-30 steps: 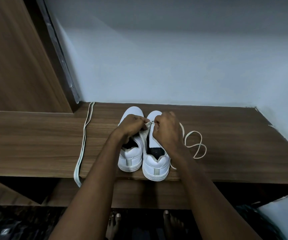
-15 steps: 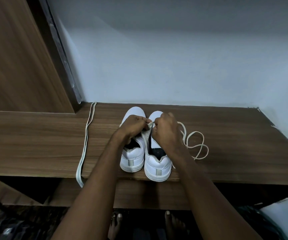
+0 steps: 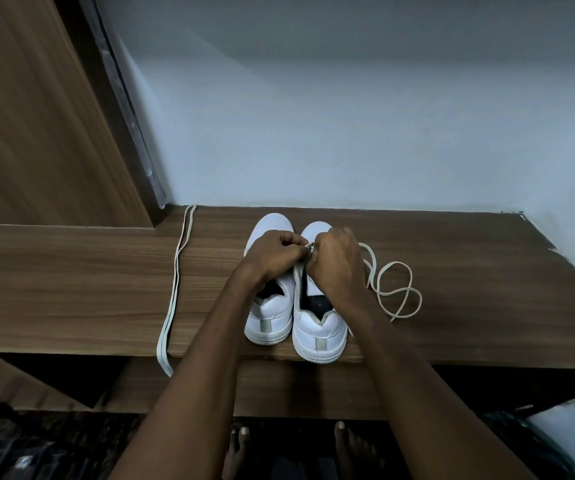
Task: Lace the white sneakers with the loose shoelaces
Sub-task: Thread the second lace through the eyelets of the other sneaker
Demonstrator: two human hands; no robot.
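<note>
Two white sneakers stand side by side on the wooden shelf (image 3: 469, 306), heels toward me: the left sneaker (image 3: 269, 320) and the right sneaker (image 3: 319, 336). My left hand (image 3: 274, 252) and my right hand (image 3: 339, 265) meet over the right sneaker's eyelet area, fingers curled, pinching a white shoelace (image 3: 396, 289) between them. That lace trails off to the right in loose loops on the shelf. A second loose shoelace (image 3: 175, 289) lies folded in a long line left of the shoes, its end hanging over the front edge.
A wooden panel (image 3: 36, 133) rises at the left and a pale wall (image 3: 348, 116) stands behind the shelf. The shelf's front edge runs just below the heels. My bare feet (image 3: 348, 448) show on the dark floor beneath.
Both hands stay over the right sneaker, working the lace. The loops on the right have shifted slightly and spread a little.
</note>
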